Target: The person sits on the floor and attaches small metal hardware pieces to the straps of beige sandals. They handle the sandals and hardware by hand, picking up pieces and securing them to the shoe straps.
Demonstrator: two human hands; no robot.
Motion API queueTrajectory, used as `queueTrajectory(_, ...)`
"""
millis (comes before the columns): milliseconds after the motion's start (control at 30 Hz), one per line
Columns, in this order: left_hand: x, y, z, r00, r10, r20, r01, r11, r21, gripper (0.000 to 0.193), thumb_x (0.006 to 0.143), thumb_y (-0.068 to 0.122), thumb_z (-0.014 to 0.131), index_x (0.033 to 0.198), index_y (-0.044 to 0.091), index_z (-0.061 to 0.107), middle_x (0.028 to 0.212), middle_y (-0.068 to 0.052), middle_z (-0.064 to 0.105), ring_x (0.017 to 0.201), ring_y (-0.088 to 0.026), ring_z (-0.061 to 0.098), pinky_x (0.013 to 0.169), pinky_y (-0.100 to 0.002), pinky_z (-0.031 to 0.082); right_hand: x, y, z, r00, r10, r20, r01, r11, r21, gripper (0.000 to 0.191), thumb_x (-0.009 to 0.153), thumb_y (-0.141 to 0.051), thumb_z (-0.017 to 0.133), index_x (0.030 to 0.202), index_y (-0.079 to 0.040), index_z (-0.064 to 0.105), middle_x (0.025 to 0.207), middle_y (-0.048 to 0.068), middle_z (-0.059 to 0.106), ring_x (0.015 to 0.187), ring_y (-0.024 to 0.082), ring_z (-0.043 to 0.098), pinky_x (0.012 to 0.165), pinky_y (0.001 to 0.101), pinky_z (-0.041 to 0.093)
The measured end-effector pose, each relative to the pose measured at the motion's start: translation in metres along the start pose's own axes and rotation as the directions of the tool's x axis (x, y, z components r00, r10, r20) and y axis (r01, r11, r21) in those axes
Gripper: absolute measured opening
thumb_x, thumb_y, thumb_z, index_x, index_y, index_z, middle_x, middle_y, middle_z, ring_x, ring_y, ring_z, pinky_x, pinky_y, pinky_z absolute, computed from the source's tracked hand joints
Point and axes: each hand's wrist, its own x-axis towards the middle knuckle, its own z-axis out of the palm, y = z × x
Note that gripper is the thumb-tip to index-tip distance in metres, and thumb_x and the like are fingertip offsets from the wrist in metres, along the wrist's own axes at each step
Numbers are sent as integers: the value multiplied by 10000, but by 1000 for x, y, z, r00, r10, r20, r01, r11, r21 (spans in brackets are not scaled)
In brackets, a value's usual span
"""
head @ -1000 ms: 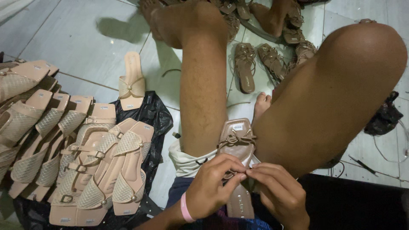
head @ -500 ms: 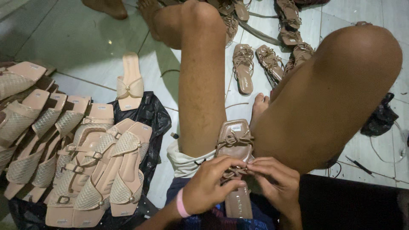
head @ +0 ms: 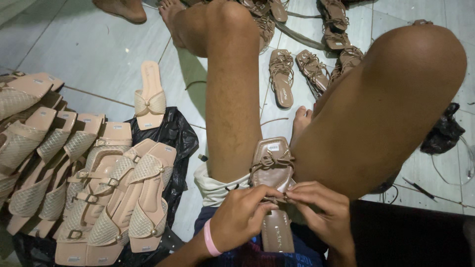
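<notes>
The sandal (head: 273,190) lies between the knees, its middle hidden by both hands. It is brown, with thin knotted straps. Left hand (head: 241,217) and right hand (head: 321,210) pinch one strap.

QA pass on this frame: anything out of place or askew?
One beige sandal lies alone on the tiled floor, apart from the overlapped rows of beige sandals. Both hands, left hand and right hand, pinch the brown sandal straps; nothing looks damaged.

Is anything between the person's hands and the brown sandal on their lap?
Nothing visible. The left hand and right hand both rest directly on the brown sandal, fingertips pinching its thin straps at mid-length. The sandal lies between the person's bare legs, which flank it without covering it.
</notes>
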Motion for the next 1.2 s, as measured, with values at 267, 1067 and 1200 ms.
queueTrajectory(267,-2,0,5,999,29,-32,-29,1000,6,222,911,-23,632,1127,6,674,939,-195,752,832,-327,766,700,-357,597,2,-11,-7,999,-14,38,15,1000,-26,291,691,119,710,951,2,770,948,122,773,940,228,780,820,301,616)
queueTrajectory(1067,-9,-22,15,992,108,-69,-110,994,-23,277,885,-100,605,1133,3,673,981,-143,769,887,-255,798,780,-317,625,-15,16,-6,926,328,188,-371,884,284,107,827,46,746,925,35,786,1099,174,803,1042,242,755,931,362,575)
queueTrajectory(1200,-13,-22,14,990,135,-40,-137,990,-38,291,886,-96,565,1144,-6,664,983,-163,755,887,-268,786,792,-328,619,-17,22,-4,906,359,223,-420,827,374,86,839,50,734,909,48,785,1058,181,800,1037,254,751,946,383,575)
